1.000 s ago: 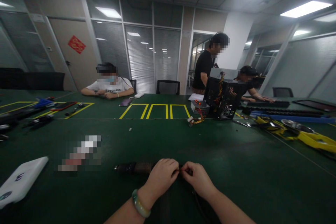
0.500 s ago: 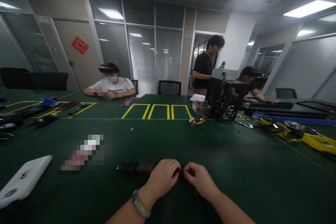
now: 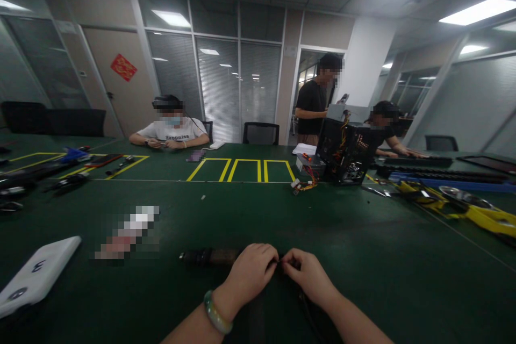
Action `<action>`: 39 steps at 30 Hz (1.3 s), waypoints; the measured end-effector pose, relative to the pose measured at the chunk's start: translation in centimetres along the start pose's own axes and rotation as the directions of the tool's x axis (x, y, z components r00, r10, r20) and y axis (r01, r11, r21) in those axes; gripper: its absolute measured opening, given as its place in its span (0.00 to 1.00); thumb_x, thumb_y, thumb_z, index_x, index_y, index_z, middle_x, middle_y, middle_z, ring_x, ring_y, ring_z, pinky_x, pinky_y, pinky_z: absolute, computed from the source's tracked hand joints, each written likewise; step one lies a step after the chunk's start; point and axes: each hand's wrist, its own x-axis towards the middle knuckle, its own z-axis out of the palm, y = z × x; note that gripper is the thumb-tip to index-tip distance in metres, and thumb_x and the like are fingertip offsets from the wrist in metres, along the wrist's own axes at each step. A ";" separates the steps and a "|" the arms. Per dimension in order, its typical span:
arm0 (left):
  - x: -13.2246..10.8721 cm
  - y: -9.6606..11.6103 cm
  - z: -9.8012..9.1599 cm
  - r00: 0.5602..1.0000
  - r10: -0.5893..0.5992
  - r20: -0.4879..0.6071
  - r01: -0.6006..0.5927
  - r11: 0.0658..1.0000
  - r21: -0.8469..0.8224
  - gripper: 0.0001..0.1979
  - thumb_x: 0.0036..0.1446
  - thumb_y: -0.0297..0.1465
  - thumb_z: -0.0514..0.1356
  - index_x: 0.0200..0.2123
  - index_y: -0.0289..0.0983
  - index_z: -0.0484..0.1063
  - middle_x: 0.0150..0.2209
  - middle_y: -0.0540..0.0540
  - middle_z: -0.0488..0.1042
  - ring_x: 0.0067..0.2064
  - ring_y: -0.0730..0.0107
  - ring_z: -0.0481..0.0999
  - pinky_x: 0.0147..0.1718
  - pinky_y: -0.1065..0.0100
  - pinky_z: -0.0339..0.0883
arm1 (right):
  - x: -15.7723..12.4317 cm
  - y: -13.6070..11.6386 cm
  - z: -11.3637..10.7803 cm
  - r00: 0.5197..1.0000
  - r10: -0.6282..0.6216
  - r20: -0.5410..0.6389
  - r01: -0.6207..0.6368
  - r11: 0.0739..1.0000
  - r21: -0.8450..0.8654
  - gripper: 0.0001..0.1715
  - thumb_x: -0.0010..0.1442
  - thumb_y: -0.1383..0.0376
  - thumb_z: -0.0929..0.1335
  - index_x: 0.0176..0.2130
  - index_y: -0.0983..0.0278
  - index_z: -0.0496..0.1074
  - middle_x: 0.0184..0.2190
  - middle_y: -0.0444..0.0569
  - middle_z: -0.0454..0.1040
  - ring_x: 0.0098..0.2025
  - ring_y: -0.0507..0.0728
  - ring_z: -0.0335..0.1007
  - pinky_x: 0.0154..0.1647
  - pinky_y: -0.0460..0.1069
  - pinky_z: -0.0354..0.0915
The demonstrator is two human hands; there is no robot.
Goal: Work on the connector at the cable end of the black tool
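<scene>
Green matting covers the long worktop (image 3: 363,258) of a glass-walled office, and the nearest part of it holds the person's two hands, drawn together at the lower middle of the view. The left hand (image 3: 250,274), with a green bead bracelet (image 3: 215,316) on its wrist, is curled shut over the right end of a dark rod-shaped piece (image 3: 205,256) that lies flat on the matting and sticks out to the left. The right hand (image 3: 308,278) meets it fingertip to fingertip, thumb and forefinger pinched on a small dark bit (image 3: 283,264) at that same end; what the bit is cannot be made out. A black cable (image 3: 303,303) runs down below the right hand.

Off to the left lies a white flat device (image 3: 38,274) near the worktop's edge. Further on, yellow tape boxes (image 3: 242,170) mark the matting. Right of them stands an open computer case (image 3: 346,153) with coloured wires (image 3: 303,184) spilling out, and yellow tools (image 3: 479,212) lie well to the right. At the far side a person in a white shirt (image 3: 173,130) sits, another in black (image 3: 316,102) stands, and a third (image 3: 385,126) sits behind the case.
</scene>
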 end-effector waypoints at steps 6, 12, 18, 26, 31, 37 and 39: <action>0.0 0.2 -0.2 1.000 -0.004 0.014 0.004 1.000 0.021 0.04 0.61 0.27 0.56 0.39 0.40 0.70 0.40 0.49 0.72 0.43 0.66 0.71 0.46 0.64 0.62 | -0.1 -0.2 -0.1 1.000 -0.010 0.010 0.010 1.000 -0.027 0.06 0.59 0.66 0.67 0.36 0.62 0.76 0.30 0.43 0.76 0.32 0.53 0.71 0.32 0.45 0.62; 0.1 0.2 -0.2 1.000 0.007 0.018 -0.007 1.000 0.002 0.05 0.62 0.28 0.55 0.39 0.39 0.70 0.40 0.48 0.73 0.44 0.66 0.71 0.47 0.63 0.62 | -0.1 -0.7 -0.2 1.000 -0.019 0.010 0.019 0.999 -0.033 0.06 0.59 0.67 0.67 0.34 0.63 0.75 0.29 0.43 0.77 0.32 0.53 0.72 0.32 0.45 0.62; 0.0 0.0 0.0 1.000 0.012 -0.002 -0.012 1.000 0.007 0.04 0.62 0.27 0.56 0.40 0.39 0.69 0.40 0.49 0.72 0.43 0.66 0.71 0.46 0.63 0.63 | -0.1 -0.5 -0.1 0.999 -0.033 -0.008 0.033 0.998 -0.054 0.07 0.58 0.68 0.66 0.34 0.63 0.75 0.28 0.43 0.77 0.32 0.53 0.72 0.33 0.45 0.63; 0.1 0.1 -0.1 1.000 0.014 -0.006 -0.014 1.000 -0.009 0.07 0.58 0.24 0.57 0.39 0.40 0.69 0.40 0.50 0.72 0.43 0.66 0.70 0.46 0.64 0.63 | -0.1 -0.7 -0.3 1.000 -0.027 0.004 0.027 1.000 0.002 0.07 0.59 0.66 0.66 0.34 0.63 0.75 0.30 0.43 0.77 0.33 0.54 0.73 0.34 0.46 0.65; 0.1 -0.1 0.1 1.000 0.014 -0.013 -0.014 1.000 0.004 0.08 0.58 0.24 0.57 0.41 0.40 0.68 0.40 0.50 0.72 0.43 0.65 0.71 0.46 0.63 0.62 | 0.0 -0.3 -0.2 1.000 -0.030 -0.005 0.030 0.999 0.014 0.07 0.60 0.66 0.66 0.35 0.63 0.75 0.30 0.43 0.77 0.34 0.54 0.73 0.36 0.46 0.65; 0.1 0.0 0.0 1.000 0.026 -0.008 -0.026 1.000 0.013 0.08 0.59 0.25 0.57 0.42 0.39 0.68 0.41 0.48 0.72 0.45 0.64 0.71 0.48 0.62 0.63 | -0.1 -0.1 -0.4 1.000 -0.007 0.006 0.007 1.000 0.004 0.07 0.60 0.64 0.67 0.36 0.63 0.75 0.32 0.44 0.78 0.35 0.54 0.73 0.37 0.46 0.65; 0.1 0.0 -0.1 1.000 0.027 0.002 -0.027 1.000 0.014 0.08 0.59 0.25 0.57 0.42 0.39 0.68 0.42 0.48 0.72 0.45 0.64 0.71 0.48 0.62 0.63 | -0.1 -0.2 -0.5 1.000 -0.003 0.007 0.003 1.000 -0.002 0.07 0.60 0.63 0.67 0.36 0.63 0.75 0.32 0.44 0.78 0.36 0.54 0.73 0.38 0.46 0.65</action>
